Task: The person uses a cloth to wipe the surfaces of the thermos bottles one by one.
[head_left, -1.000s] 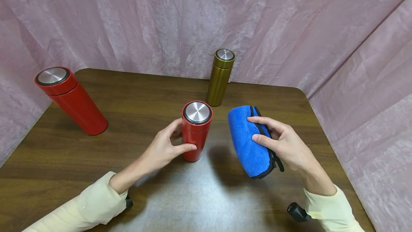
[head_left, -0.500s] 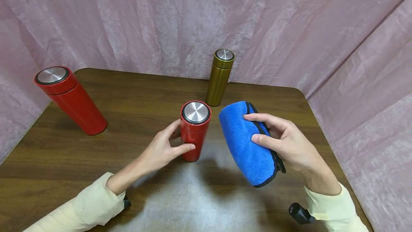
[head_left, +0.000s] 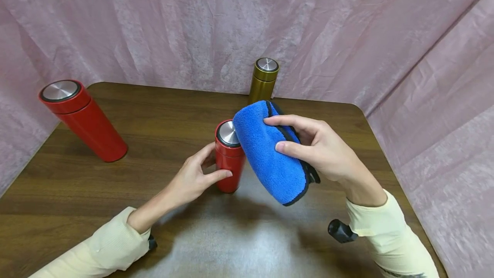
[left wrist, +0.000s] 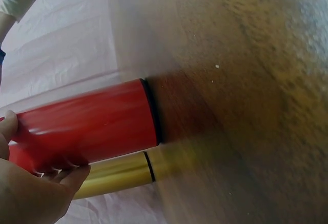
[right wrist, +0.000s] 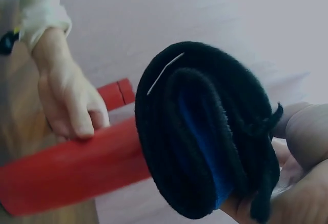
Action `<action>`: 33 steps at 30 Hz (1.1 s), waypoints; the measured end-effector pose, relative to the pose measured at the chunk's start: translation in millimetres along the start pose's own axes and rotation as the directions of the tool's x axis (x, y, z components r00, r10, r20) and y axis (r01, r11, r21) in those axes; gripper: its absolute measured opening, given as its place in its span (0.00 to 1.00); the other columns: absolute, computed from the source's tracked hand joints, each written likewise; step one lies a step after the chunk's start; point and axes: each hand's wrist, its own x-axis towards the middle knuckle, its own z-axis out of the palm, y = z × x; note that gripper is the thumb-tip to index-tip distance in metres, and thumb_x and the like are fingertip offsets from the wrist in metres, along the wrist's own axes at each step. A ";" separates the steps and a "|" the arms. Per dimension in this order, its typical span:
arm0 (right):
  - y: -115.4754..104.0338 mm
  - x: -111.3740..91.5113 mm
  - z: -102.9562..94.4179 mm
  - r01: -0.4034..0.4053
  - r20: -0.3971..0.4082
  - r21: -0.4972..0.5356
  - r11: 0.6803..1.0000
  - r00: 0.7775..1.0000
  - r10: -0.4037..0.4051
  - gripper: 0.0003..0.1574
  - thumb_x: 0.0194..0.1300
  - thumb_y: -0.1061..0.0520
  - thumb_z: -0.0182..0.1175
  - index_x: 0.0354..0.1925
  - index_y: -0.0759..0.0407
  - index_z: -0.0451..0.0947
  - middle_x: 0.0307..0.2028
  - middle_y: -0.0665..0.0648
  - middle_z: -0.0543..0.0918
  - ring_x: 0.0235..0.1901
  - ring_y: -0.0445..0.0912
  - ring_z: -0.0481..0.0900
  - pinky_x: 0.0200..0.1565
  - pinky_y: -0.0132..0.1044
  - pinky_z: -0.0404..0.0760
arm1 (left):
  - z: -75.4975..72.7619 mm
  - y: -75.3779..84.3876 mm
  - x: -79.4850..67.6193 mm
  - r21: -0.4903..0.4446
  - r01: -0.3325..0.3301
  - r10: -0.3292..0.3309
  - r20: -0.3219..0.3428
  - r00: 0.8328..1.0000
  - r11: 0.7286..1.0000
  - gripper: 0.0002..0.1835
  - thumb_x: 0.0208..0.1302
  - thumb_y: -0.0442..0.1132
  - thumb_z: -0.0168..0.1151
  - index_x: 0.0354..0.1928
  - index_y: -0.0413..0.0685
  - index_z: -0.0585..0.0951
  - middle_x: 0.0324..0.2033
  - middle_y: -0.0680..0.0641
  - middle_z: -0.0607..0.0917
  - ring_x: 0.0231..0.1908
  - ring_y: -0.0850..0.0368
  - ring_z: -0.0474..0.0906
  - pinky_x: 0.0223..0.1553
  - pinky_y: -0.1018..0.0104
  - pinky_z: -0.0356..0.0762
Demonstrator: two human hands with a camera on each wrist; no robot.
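In the head view a red thermos point(head_left: 228, 164) with a brushed metal lid stands upright mid-table. My left hand point(head_left: 198, 175) grips it from the left, thumb on the near side. Its black base ring shows at the tabletop in the left wrist view, where the thermos point(left wrist: 92, 124) lies across the picture. A rolled blue towel point(head_left: 266, 153) with black trim is in my right hand point(head_left: 326, 147), pinched between thumb and fingers. The towel overlaps the right part of the thermos lid in the head view. Its black-edged rolled end point(right wrist: 205, 137) fills the middle of the right wrist view.
Another red thermos point(head_left: 88, 125) stands at the left of the wooden table point(head_left: 166, 119). At the back a gold thermos point(head_left: 264, 80) stands partly behind the towel. Pink curtains point(head_left: 193, 29) hang along the back and right.
My right hand has moved left and up with the towel, from beside the thermos to its upper right side. The left hand stays on the thermos.
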 end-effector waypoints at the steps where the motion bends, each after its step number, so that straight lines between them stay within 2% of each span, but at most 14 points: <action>1: -0.8 2.9 -0.7 -0.002 0.002 -0.032 0.999 1.000 0.002 0.29 0.72 0.63 0.65 0.68 0.56 0.76 0.64 0.61 0.77 0.57 0.58 0.80 0.53 0.50 0.86 | 0.0 0.0 0.1 -0.001 0.003 -0.003 0.001 1.000 1.000 0.34 0.60 0.28 0.76 0.68 0.37 0.73 0.56 0.40 0.84 0.56 0.47 0.82 0.61 0.58 0.80; 7: -10.8 8.7 -11.9 -0.035 0.074 -0.253 0.967 0.996 0.056 0.28 0.72 0.59 0.65 0.69 0.53 0.77 0.57 0.60 0.83 0.47 0.52 0.85 0.48 0.45 0.87 | 0.0 0.3 1.1 0.011 0.014 -0.014 -0.001 1.000 1.000 0.35 0.60 0.29 0.76 0.68 0.36 0.72 0.57 0.40 0.83 0.57 0.46 0.81 0.61 0.56 0.79; 10: -17.1 6.4 -17.2 -0.036 0.132 -0.311 0.950 0.988 0.081 0.28 0.72 0.58 0.65 0.69 0.53 0.77 0.52 0.59 0.86 0.45 0.50 0.86 0.46 0.44 0.88 | 0.1 -0.4 1.2 0.011 0.013 -0.013 -0.001 1.000 1.000 0.34 0.60 0.29 0.76 0.68 0.36 0.73 0.56 0.40 0.84 0.56 0.46 0.82 0.61 0.57 0.79; 15: -23.8 2.9 -18.5 -0.045 0.177 -0.310 0.950 0.979 0.104 0.27 0.72 0.57 0.66 0.67 0.53 0.79 0.48 0.56 0.88 0.43 0.50 0.86 0.45 0.45 0.88 | 0.3 -1.3 0.2 0.007 0.020 -0.020 -0.001 1.000 1.000 0.35 0.60 0.29 0.76 0.68 0.37 0.73 0.56 0.40 0.84 0.57 0.47 0.82 0.61 0.58 0.79; 18: -26.6 3.5 -17.2 -0.058 0.185 -0.300 0.952 0.976 0.118 0.26 0.72 0.56 0.67 0.66 0.51 0.80 0.52 0.56 0.87 0.46 0.51 0.85 0.46 0.46 0.87 | 0.2 -1.5 -0.6 0.008 0.030 -0.030 0.002 1.000 1.000 0.35 0.60 0.29 0.76 0.68 0.38 0.72 0.56 0.40 0.83 0.57 0.46 0.82 0.62 0.57 0.79; 20: -29.0 5.4 -16.9 -0.037 0.196 -0.328 0.944 0.975 0.106 0.26 0.72 0.55 0.67 0.66 0.50 0.81 0.55 0.56 0.85 0.48 0.51 0.85 0.47 0.46 0.87 | -0.1 -1.7 -0.8 0.009 0.035 -0.035 0.004 0.999 0.999 0.35 0.60 0.29 0.76 0.68 0.38 0.72 0.56 0.40 0.83 0.57 0.46 0.82 0.62 0.56 0.79; 24: -36.3 12.1 -17.0 -0.016 0.230 -0.359 0.933 0.968 0.105 0.25 0.72 0.54 0.66 0.65 0.50 0.81 0.56 0.57 0.84 0.46 0.51 0.86 0.46 0.45 0.87 | -0.2 -1.7 -0.9 0.009 0.033 -0.033 0.005 0.999 0.999 0.35 0.60 0.29 0.76 0.68 0.38 0.73 0.55 0.41 0.84 0.56 0.47 0.82 0.62 0.55 0.79; 29: -44.6 23.8 -14.9 -0.063 0.250 -0.332 0.941 0.956 0.152 0.25 0.72 0.55 0.66 0.66 0.51 0.81 0.55 0.58 0.84 0.43 0.53 0.87 0.44 0.47 0.88 | -0.9 -2.3 -0.4 0.005 0.011 -0.011 0.008 1.000 1.000 0.35 0.59 0.27 0.76 0.68 0.37 0.73 0.56 0.40 0.84 0.56 0.47 0.82 0.61 0.56 0.79; 33: -49.2 32.9 -12.5 -0.079 0.231 -0.355 0.932 0.958 0.169 0.25 0.71 0.54 0.67 0.65 0.49 0.82 0.57 0.57 0.83 0.44 0.53 0.86 0.44 0.47 0.88 | -1.6 -2.2 0.2 -0.006 0.010 -0.009 0.022 1.000 1.000 0.36 0.59 0.27 0.75 0.69 0.37 0.72 0.57 0.40 0.83 0.57 0.46 0.82 0.61 0.57 0.79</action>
